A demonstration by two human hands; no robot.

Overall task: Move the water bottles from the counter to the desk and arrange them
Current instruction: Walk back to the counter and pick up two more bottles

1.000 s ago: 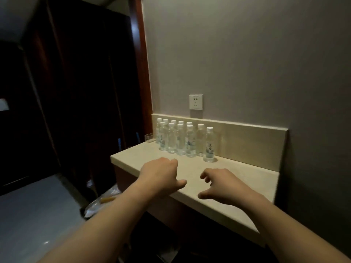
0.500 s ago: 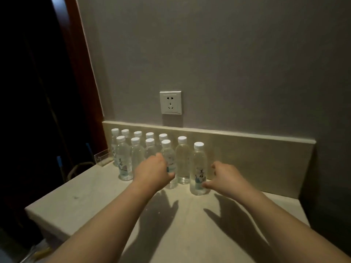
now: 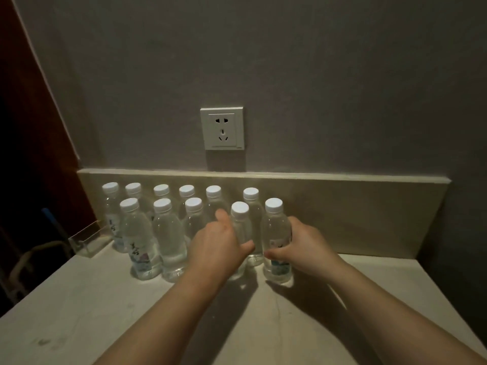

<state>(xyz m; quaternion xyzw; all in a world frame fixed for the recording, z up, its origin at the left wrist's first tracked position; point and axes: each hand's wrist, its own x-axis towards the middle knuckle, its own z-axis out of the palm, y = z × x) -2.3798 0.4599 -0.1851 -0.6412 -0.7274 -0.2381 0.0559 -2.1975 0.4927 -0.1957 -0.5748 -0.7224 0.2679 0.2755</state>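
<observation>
starting out, you have moved no water bottles (image 3: 168, 233) yet; all eleven stand on the counter (image 3: 79, 312) by the wall at 12 o'clock. your left hand (image 3: 218, 246) wraps the front bottle (image 3: 240, 227), and your right hand (image 3: 303, 246) wraps the end bottle (image 3: 276, 233) at 1 o'clock. both look still set down. the desk is not in view, so all the carrying and lining up is left
</observation>
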